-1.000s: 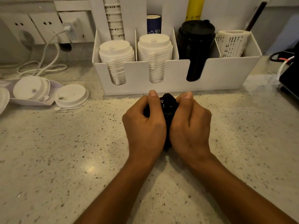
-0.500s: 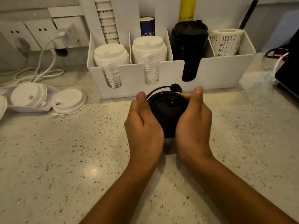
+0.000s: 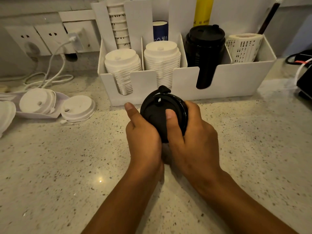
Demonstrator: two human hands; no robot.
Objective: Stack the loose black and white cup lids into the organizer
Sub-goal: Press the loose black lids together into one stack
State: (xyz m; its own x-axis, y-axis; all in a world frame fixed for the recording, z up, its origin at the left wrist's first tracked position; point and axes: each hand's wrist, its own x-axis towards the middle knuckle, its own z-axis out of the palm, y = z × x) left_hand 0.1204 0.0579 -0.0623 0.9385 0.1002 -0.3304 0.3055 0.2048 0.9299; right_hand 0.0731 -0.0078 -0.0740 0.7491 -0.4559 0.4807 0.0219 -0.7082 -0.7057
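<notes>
Both hands are holding a small stack of round black plastic cup lids [image 3: 162, 114] just above the speckled stone table [image 3: 67, 166], directly in front of the white plastic organizer [image 3: 228, 81]. The left hand [image 3: 143, 137] is cupping the stack's left side, its thumb lying along the rim and its other fingers curled underneath, out of sight. The right hand [image 3: 194, 137] is gripping the right side, thumb pressing flat on the top lid and fingers wrapping round the far edge. A tethered stopper tab is sticking up at the edge of the stack farthest from the wrists. Beyond the fingers, the organizer is already carrying two full columns of white lids [image 3: 160, 61] in its left compartments and a tall column of black lids [image 3: 205, 53] in the third, up and to the right of the right-hand fingers. Judgement: the black lids in hand are gathered and aligned but not yet placed; the black column appears to be their destination. Well to the left of the left-hand fingers, several loose white lids [image 3: 77, 108] are lying on the table, some resting in a shallow pale tray [image 3: 62, 97]; these remain to be stacked. Task roughly mid-course.
</notes>
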